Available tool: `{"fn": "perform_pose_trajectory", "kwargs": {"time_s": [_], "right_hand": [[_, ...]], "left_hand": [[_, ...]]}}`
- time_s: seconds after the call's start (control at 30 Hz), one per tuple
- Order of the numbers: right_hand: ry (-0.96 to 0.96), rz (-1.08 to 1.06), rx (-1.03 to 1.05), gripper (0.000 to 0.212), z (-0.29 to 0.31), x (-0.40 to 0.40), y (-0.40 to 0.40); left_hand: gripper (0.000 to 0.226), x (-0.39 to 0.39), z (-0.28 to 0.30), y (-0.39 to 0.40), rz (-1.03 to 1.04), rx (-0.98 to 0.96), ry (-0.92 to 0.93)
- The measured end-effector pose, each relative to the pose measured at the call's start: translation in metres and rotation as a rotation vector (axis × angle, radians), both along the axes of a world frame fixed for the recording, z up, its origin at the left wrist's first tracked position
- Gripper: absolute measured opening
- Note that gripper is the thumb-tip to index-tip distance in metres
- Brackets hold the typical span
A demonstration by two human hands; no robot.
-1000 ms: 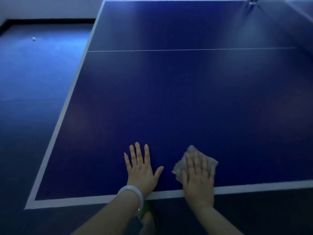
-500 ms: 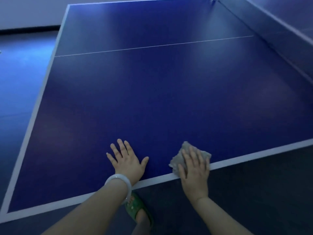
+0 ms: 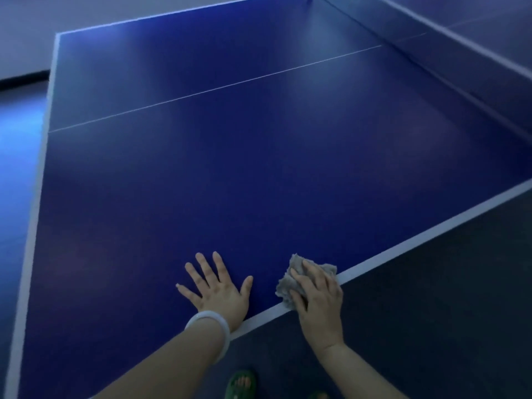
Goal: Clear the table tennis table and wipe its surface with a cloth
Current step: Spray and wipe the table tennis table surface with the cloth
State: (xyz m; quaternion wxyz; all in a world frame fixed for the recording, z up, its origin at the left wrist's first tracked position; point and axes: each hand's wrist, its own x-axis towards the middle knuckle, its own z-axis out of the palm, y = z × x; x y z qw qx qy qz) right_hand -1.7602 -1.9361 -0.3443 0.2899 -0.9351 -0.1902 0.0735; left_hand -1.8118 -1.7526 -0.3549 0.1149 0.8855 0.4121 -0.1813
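Clearing looks done, the visible desk [image 3: 259,156] bare: right hand [image 3: 318,302] presses the crumpled cloth [image 3: 290,279] on the near edge line, grip closed on it; left hand [image 3: 217,285] flat, fingers spread; wiping apparently mid-course.

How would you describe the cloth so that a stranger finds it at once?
Look at the blue table and follow its near white edge line to the two hands. The cloth is the crumpled grey rag lying on that line, pressed down by the right hand. The left hand beside it lies flat on bare table.
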Motion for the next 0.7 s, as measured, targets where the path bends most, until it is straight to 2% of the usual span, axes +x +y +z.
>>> {"fn": "perform_pose_trajectory", "kwargs": {"time_s": [0.23,0.33,0.4,0.47,0.6,0.7], "right_hand": [[0.077,-0.066,-0.045,0.014,0.018,-0.020,0.001],[0.202,-0.141,0.084,0.010,0.026,-0.036,-0.003],[0.294,-0.190,0.200,0.014,0.034,-0.048,-0.008],[0.323,-0.260,0.231,0.019,0.041,-0.060,-0.017],[0.339,-0.423,0.242,0.012,0.053,-0.076,-0.048],[0.361,-0.510,0.238,0.011,0.058,-0.083,-0.079]], "left_hand": [[0.097,0.003,0.018,0.001,-0.038,-0.088,0.030],[0.098,0.002,0.024,0.001,-0.063,-0.115,0.035],[0.100,0.000,0.029,0.003,-0.094,-0.118,0.050],[0.101,-0.001,0.033,0.006,-0.130,-0.124,0.078],[0.092,-0.004,0.046,0.005,-0.218,-0.111,0.119],[0.078,-0.003,0.057,-0.009,-0.420,-0.073,0.130]]}}
